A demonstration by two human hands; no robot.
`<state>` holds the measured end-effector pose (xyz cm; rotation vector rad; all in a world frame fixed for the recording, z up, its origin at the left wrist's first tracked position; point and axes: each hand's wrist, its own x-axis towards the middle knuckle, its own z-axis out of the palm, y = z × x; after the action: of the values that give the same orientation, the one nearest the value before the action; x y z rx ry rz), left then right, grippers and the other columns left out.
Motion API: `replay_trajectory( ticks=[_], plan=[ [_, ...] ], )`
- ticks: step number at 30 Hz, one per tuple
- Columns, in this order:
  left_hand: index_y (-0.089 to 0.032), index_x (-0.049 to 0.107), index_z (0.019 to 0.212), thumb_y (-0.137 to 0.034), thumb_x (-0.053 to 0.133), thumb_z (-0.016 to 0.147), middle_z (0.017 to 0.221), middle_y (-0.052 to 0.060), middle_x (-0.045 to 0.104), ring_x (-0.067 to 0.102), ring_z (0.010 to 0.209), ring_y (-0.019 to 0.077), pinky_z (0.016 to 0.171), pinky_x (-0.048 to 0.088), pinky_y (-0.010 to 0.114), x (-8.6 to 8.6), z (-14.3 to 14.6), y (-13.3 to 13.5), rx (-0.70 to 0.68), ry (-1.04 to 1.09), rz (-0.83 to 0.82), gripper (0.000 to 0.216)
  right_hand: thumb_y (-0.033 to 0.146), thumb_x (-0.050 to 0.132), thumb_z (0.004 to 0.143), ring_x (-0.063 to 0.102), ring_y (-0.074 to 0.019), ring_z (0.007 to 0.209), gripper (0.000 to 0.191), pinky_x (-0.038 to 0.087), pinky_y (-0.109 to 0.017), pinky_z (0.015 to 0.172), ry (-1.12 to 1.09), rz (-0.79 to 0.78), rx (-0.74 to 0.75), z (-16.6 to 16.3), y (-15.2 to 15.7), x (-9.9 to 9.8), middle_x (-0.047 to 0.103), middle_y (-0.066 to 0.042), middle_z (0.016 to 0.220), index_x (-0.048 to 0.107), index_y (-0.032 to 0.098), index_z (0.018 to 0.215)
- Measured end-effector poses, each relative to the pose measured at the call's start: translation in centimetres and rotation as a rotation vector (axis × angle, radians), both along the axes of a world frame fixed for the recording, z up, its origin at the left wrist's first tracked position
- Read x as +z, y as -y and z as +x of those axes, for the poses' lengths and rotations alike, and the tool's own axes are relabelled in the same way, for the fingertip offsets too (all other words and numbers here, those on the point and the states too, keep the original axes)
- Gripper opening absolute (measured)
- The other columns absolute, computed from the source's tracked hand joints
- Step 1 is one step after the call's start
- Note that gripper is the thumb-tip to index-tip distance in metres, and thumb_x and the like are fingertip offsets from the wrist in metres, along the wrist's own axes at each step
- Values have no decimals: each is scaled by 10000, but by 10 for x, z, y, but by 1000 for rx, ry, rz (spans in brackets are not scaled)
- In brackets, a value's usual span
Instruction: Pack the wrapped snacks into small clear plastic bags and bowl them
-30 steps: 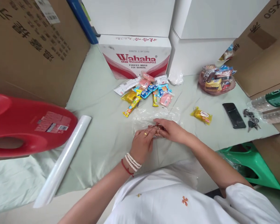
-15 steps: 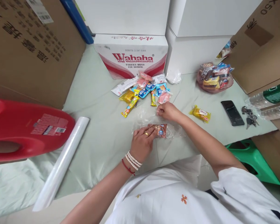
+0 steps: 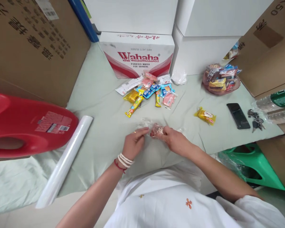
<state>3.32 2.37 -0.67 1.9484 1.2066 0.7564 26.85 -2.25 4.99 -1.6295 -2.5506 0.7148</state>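
Note:
A small brown snack packet (image 3: 157, 129) lies in front of me with clear plastic film around it. My right hand (image 3: 174, 137) is closed on the packet's right end, fingers and thumb pinching it. At its left, my left hand (image 3: 134, 141) pinches the clear plastic film (image 3: 146, 123) between thumb and fingers. Beyond my hands is a loose pile of small snacks, among them a yellow snack stick (image 3: 134, 107), a pink packet (image 3: 168, 100) and blue packets (image 3: 148, 92). A yellow wrapped snack (image 3: 205, 116) lies to the right of my hands.
A roll of plastic film (image 3: 66, 161) and a red jug (image 3: 33, 126) are at the left. At the right are a bowl of snacks (image 3: 221, 88), a phone (image 3: 238, 116), keys (image 3: 257, 123) and plastic bottles (image 3: 275, 99). A Wahaha carton (image 3: 137, 61) stands behind the pile.
My right hand has come down from beyond the packet and taken its right end. My left hand has slid left off the packet to the film. The film is now drawn around the packet.

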Motion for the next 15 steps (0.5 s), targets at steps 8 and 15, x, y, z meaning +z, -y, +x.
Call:
replay_trajectory(
  ticks=[8, 15],
  plan=[
    [-150, 473, 1491, -662, 515, 920, 1432, 229, 613, 562, 1333, 391, 1115, 422, 584, 9, 21, -34, 495, -191, -75, 768, 56, 420, 971, 626, -257, 957, 619, 423, -340, 833, 183, 2, -18, -24, -1, 18, 600, -147, 1280, 480, 289, 1541],
    [-143, 636, 1265, -590, 754, 710, 989, 157, 760, 689, 1021, 372, 862, 508, 448, 33, 39, -35, 306, -381, -285, 723, 56, 415, 980, 634, -255, 984, 618, 459, -361, 921, 207, -13, -12, -24, 0, 19, 596, -146, 1273, 495, 292, 1545]
  ],
)
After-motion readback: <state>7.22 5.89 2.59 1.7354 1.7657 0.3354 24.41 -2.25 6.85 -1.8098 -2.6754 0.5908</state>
